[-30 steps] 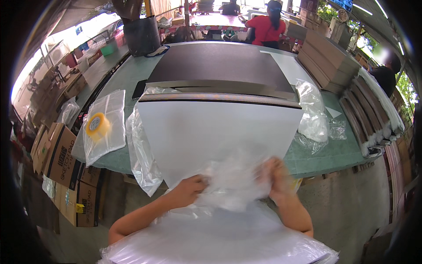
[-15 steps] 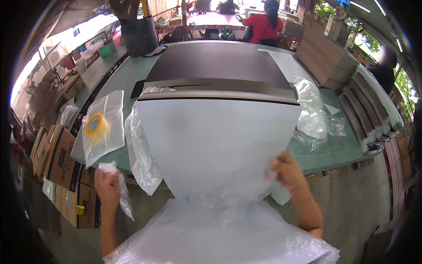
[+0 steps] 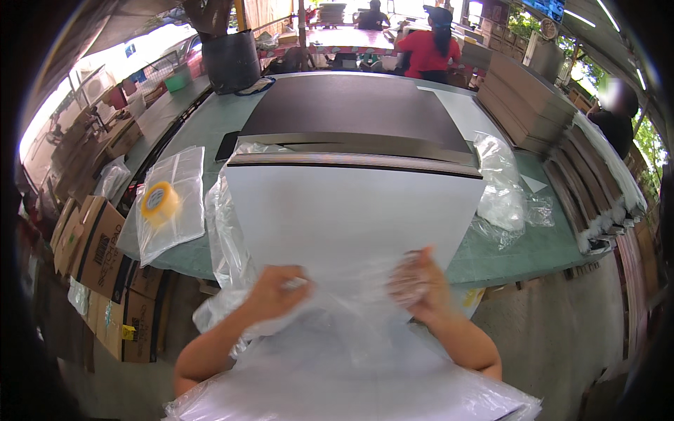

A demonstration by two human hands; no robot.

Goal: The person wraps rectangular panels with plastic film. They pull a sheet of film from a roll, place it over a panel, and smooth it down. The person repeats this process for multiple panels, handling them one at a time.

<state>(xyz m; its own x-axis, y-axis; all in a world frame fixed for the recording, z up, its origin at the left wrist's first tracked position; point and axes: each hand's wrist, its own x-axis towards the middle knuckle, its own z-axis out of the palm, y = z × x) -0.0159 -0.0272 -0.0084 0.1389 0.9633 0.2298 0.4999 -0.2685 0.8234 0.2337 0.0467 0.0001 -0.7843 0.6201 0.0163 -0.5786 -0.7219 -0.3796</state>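
Observation:
A large white sheet [image 3: 330,210] tilts down toward me from a stack of boards [image 3: 351,164] on the table. Its near part disappears under transparent plastic film, which joins a wide plastic-covered white bundle [image 3: 351,393] close to my body. My left hand [image 3: 281,291] is closed on gathered plastic film just left of the middle. Opposite it, my right hand [image 3: 421,284] grips more of the crinkled plastic film [image 3: 351,309], its fingers slightly blurred. Loose film also trails beneath my left forearm.
On the green table [image 3: 519,256], a yellow tape roll [image 3: 160,203] lies on flat plastic bags [image 3: 186,228]. Dark boards [image 3: 358,105] lie beyond the stack. Crumpled plastic [image 3: 500,189] and stacked cardboard [image 3: 523,102] stand right. Cartons [image 3: 105,245] sit left; two people work farther off.
My left hand has come in from the far left to the middle, bringing plastic film with it. My right hand has moved slightly left and down, still on the film.

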